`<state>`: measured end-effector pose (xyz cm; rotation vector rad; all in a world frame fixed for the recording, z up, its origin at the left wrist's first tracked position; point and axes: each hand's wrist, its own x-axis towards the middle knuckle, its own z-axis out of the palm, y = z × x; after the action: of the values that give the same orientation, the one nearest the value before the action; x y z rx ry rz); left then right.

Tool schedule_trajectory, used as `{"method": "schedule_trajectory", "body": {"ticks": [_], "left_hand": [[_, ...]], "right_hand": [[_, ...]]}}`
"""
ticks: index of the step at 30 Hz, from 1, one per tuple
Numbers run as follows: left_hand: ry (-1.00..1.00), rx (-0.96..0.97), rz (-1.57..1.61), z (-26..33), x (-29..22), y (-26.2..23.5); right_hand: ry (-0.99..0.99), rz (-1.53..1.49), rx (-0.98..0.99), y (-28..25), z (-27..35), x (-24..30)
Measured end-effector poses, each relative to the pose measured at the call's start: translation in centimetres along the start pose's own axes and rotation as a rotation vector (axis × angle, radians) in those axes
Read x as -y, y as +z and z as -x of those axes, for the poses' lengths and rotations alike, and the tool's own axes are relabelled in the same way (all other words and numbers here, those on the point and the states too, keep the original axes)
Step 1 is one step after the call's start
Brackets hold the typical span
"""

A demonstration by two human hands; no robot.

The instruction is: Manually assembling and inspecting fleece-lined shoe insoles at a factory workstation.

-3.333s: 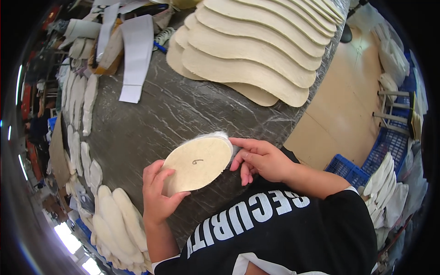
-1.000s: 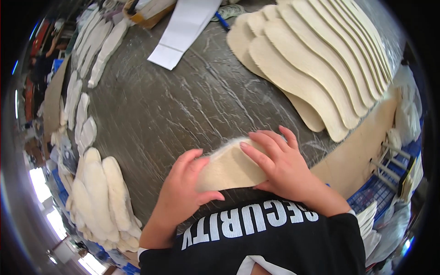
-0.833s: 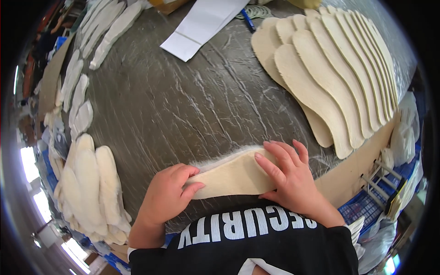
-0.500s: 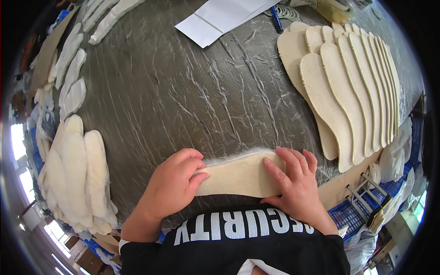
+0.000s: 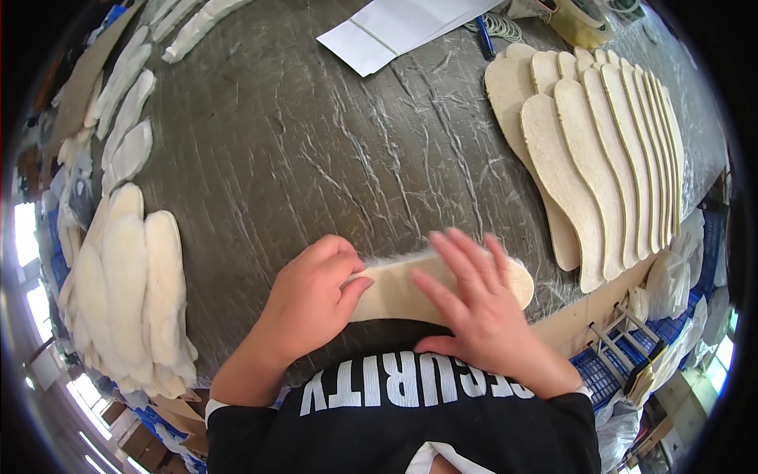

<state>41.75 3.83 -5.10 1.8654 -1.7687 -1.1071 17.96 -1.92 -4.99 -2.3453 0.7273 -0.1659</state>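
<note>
A cream insole (image 5: 391, 291) lies crosswise at the near edge of the table, its smooth felt side up and white fluff showing along the far edge. My left hand (image 5: 312, 292) pinches its left end between thumb and fingers. Above its right half, my right hand (image 5: 478, 304) is spread with fingers apart and slightly blurred; whether the fingertips touch the felt I cannot tell. The rounded right end shows past my right hand. To the right, a fanned row of insoles (image 5: 557, 158) lies felt side up. Fluffy insoles (image 5: 122, 276) are heaped at the left.
Wrinkled clear plastic covers the dark table (image 5: 260, 174). White paper sheets (image 5: 387, 31) lie at the far side beside a blue pen (image 5: 484, 38) and a tape roll (image 5: 580, 24). More fluffy pieces (image 5: 126, 103) line the far left. A blue crate (image 5: 596, 375) stands below the right edge.
My right hand has loosened from the insole's right end and shifted left over it, fingers spreading. The rounded right end has come into view. My left hand keeps its pinch.
</note>
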Motion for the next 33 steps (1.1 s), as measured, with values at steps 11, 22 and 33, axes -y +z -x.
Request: {"method": "schedule_trajectory", "body": {"ticks": [11,22,33], "left_hand": [[-0.160,-0.146,0.809,3.7,4.0,-0.9],[-0.465,-0.096,0.974,4.6,5.1,-0.5],[-0.307,-0.091,0.878,4.2,4.8,1.2]], "right_hand": [[-0.124,-0.029,-0.017,2.4,-2.6,1.5],[-0.252,-0.155,-0.267,5.0,-4.6,1.6],[-0.321,-0.221,-0.332,4.5,-4.2,0.8]]}}
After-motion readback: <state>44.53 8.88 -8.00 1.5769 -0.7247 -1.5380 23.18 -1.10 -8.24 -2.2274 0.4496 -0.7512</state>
